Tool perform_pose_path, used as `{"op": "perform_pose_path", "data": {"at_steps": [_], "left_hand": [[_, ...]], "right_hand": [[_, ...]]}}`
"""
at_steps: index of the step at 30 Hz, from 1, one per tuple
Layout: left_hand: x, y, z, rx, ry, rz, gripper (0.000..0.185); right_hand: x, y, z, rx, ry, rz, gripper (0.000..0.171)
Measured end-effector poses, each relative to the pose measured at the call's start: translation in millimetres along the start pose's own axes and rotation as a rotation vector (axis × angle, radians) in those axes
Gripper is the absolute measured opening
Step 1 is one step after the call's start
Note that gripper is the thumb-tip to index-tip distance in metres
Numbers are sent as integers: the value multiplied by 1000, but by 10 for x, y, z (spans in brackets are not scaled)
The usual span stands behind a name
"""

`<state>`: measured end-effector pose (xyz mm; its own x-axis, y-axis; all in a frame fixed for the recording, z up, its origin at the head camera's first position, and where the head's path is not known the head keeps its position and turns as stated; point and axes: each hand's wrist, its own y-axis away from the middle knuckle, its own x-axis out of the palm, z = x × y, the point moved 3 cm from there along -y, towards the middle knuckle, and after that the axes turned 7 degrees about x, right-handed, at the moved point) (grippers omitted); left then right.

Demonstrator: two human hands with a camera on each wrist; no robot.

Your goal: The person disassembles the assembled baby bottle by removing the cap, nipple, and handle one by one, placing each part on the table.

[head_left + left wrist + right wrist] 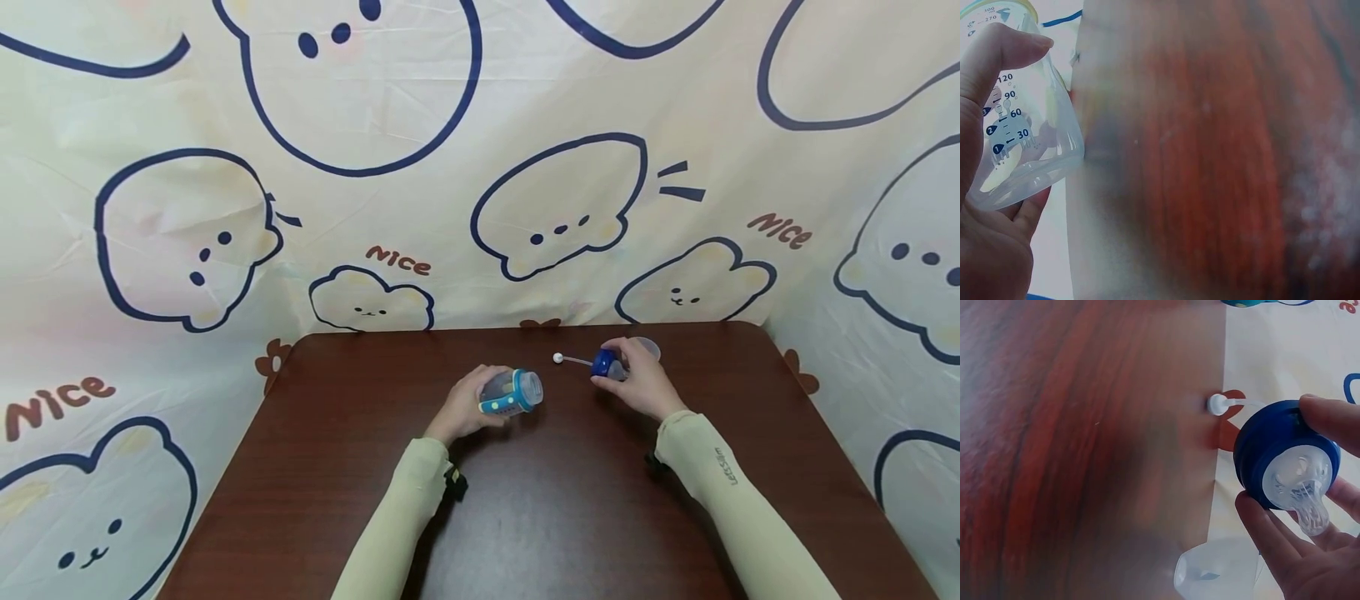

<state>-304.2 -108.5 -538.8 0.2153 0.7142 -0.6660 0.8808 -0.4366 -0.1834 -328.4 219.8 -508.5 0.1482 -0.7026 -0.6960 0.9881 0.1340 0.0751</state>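
Note:
My left hand [471, 406] grips a clear baby bottle [1035, 144] with printed measuring marks and a blue band near its neck. The bottle is tilted, its uncapped mouth [532, 388] facing right. In my right hand [639, 379] I pinch a blue bottle collar [1254, 450] with a clear silicone teat [1300, 475]. From the underside of the collar a thin straw with a white weighted end [558, 358] points left toward the bottle. Bottle and collar are apart, both held above the table.
A translucent cap [1219, 572] lies near the table's far edge, partly behind my right hand in the head view. The brown wooden table [555, 500] ends at a cartoon-printed cloth [420, 208] at the back and sides.

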Motion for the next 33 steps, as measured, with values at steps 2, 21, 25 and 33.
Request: {"op": "perform_pose_path", "data": {"at_steps": [2,21,25,33], "left_hand": [[7,4,0,4,-6,1,87],[-23,-19,-3,7,1,1,86],[-22,-21,-1,1,-2,0,87],[2,-15,25,1,-7,0,87]], "right_hand": [[6,13,-26,-10,11,4,65],[45,28,-40,-33,69,23,61],[55,28,-46,-34,77,29,61],[76,59,-84,-17,88,36,61]]}}
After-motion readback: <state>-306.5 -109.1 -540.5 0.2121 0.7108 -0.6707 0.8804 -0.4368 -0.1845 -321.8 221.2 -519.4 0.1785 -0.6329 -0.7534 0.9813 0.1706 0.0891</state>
